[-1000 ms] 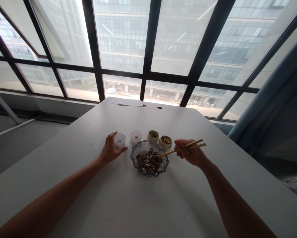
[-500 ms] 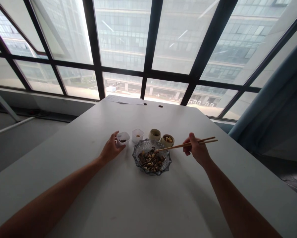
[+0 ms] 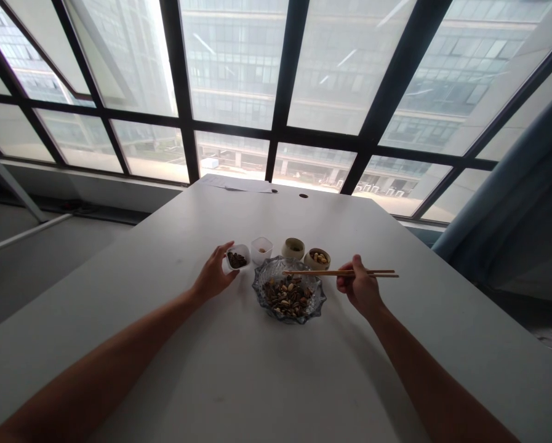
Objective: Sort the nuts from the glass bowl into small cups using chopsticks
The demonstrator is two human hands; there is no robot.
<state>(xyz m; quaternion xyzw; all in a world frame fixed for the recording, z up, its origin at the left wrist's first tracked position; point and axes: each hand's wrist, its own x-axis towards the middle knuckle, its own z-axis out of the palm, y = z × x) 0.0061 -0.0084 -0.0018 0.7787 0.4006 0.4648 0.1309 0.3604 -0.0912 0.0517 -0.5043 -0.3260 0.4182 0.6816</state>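
My left hand (image 3: 214, 272) is closed around the side of a small white plastic cup (image 3: 244, 265) holding dark seeds, left of the glass bowl. Two wooden chopsticks (image 3: 312, 272) are gripped in my right hand (image 3: 359, 284), pointing left. Their tips hover over the far part of a scalloped clear glass bowl (image 3: 322, 303); whether they pinch anything is too small to tell. Striped sunflower seeds and paler nuts (image 3: 287, 295) lie mixed in that bowl.
Behind the bowl stand a second white cup (image 3: 262, 252) with a small piece inside, a beige cup (image 3: 293, 247) and another beige cup (image 3: 319, 250) with nuts. Papers (image 3: 239, 184) lie at the white table's (image 3: 257, 381) far end, by the windows. A blue curtain (image 3: 501, 191) hangs at right.
The chopstick tips have lifted from the bowl's contents and lie more level. The cup in my left hand now tilts more toward me, showing more dark seeds. The whole view has shifted slightly.
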